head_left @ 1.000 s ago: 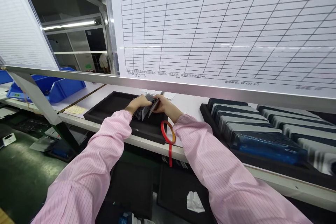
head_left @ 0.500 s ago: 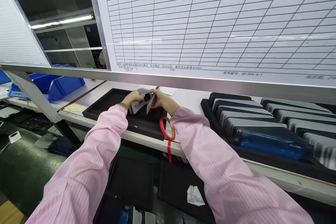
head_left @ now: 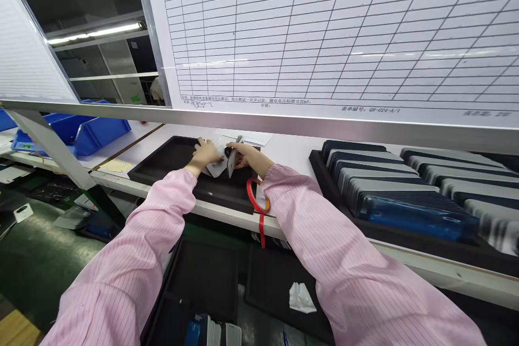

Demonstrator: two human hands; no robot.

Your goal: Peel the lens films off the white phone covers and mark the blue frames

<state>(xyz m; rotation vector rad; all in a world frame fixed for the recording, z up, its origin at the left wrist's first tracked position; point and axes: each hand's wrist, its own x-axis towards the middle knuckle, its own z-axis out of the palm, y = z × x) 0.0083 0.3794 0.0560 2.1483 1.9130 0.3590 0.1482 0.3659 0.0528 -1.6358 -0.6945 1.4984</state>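
My left hand (head_left: 205, 152) lies with fingers spread on a flat grey-white cell (head_left: 217, 165) that rests in the black foam tray (head_left: 170, 159). My right hand (head_left: 242, 154) is closed on another thin flat cell (head_left: 231, 161), held on edge and tilted just right of the first one. Both hands are close together over the tray's right half. Pink striped sleeves cover both arms.
A red tape roll (head_left: 256, 200) hangs at the bench edge by my right wrist. A second black tray (head_left: 324, 170) on the right holds rows of flat cells. Blue bins (head_left: 87, 132) stand at the left. A metal rail (head_left: 284, 124) and a large gridded sheet (head_left: 324, 27) hang above.
The camera tipped up slightly. My hands lowered the cells toward the tray; the left hand went from gripping a cell to lying flat on it.
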